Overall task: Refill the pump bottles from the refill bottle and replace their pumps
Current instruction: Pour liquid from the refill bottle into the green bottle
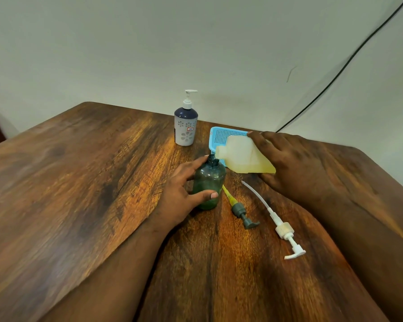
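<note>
My left hand [184, 191] grips a small dark green pump bottle [209, 182] standing upright on the table, its neck without a pump. My right hand [289, 161] holds a translucent refill bottle [243, 156] tipped sideways, its mouth right at the green bottle's neck; yellow liquid lies along its lower side. A grey pump [241, 210] with a yellow-stained tube lies on the table just right of the green bottle. Further right lies a white pump [282, 228] with a long tube. A white and navy pump bottle [186, 126] stands behind with its pump on.
A small blue plastic basket [221, 137] sits behind the refill bottle. The wooden table [79, 182] ends at a pale wall at the back. A black cable [335, 73] runs down the wall at the right.
</note>
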